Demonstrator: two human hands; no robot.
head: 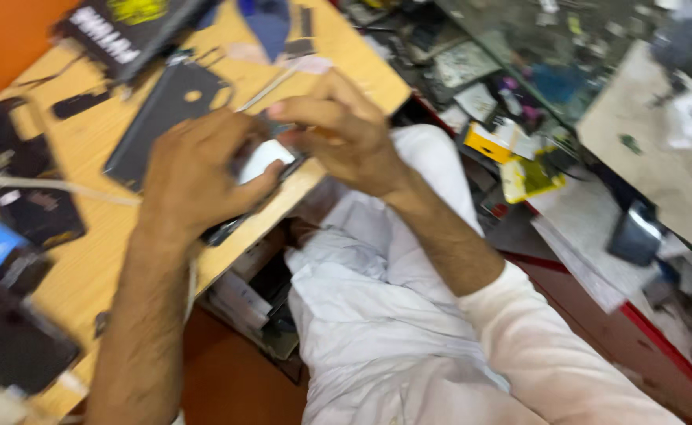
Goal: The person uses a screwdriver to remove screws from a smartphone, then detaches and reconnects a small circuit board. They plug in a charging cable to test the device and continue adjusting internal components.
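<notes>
We're looking down into a small phone repair shop, cramped and busy. The wooden workbench (pixel 102 228) is strewn with dark phone back covers (pixel 169 118), opened handsets (pixel 27 185) and loose small parts, with a black printed box (pixel 125 27) at the far edge. Off to the right a glass counter (pixel 566 47) sits over a jumble of spare parts, small packets and a yellow box (pixel 487 142). More stock is wedged on a shelf (pixel 243 303) under the bench.
</notes>
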